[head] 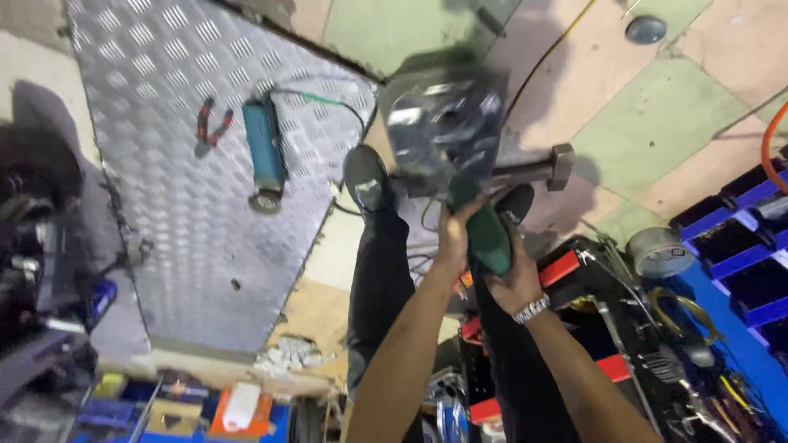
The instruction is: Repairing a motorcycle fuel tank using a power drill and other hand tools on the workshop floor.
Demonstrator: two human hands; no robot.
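Both my hands hold a green angle grinder (486, 231) in front of me. My left hand (453, 234) grips its body from the left, and my right hand (515, 279), with a metal watch on the wrist, grips the rear end. The grinder's head points at a blurred, shiny metal piece (443, 123) on the floor. A metal bar with a square end (561, 166) sticks out to the right of that piece. My black shoes (367, 176) and black trousers stand just below it.
A chequered aluminium plate (164, 180) lies on the left, with a blue angle grinder (264, 152) and red pliers (209, 123) on it. Blue bins (743, 246), a toolbox with red trays (566, 267), a tape roll (659, 251) and loose tools crowd the right. Cables cross the tiled floor.
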